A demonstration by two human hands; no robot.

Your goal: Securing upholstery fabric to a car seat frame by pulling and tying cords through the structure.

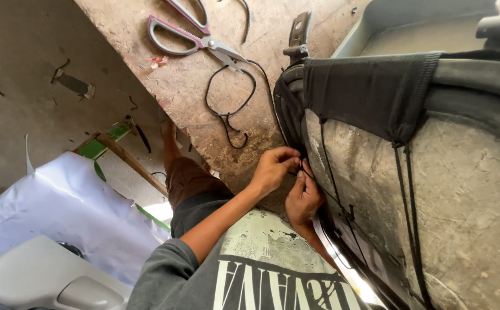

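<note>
Cord point(313, 172), thin and black, runs taut down the grey, scuffed back of a seat panel point(462, 195), and both hands meet on it at the panel's edge near the centre of the view. The left hand point(273, 169) pinches the cord between thumb and fingertips, closed on it; the right hand point(302, 198), just below and touching the left, curls shut on the same cord. More cord lines descend at 3 o'clock from a black ribbed fabric cover point(370, 92) stretched over the panel's top, which feels soft beside the hard, crusted shell beneath.

At 12 o'clock, scissors point(195, 34) with maroon-rimmed loop handles lie on a rough, stained particle-board worktop point(204, 97), blades resting beside a loose loop of black wire point(230, 109). The board's slanted edge drops off at 9 o'clock to a bare concrete floor point(20, 74). A white sheet point(66, 206) and a smooth grey plastic trim piece point(43, 281) sit at 7 o'clock, well apart from the hands.
</note>
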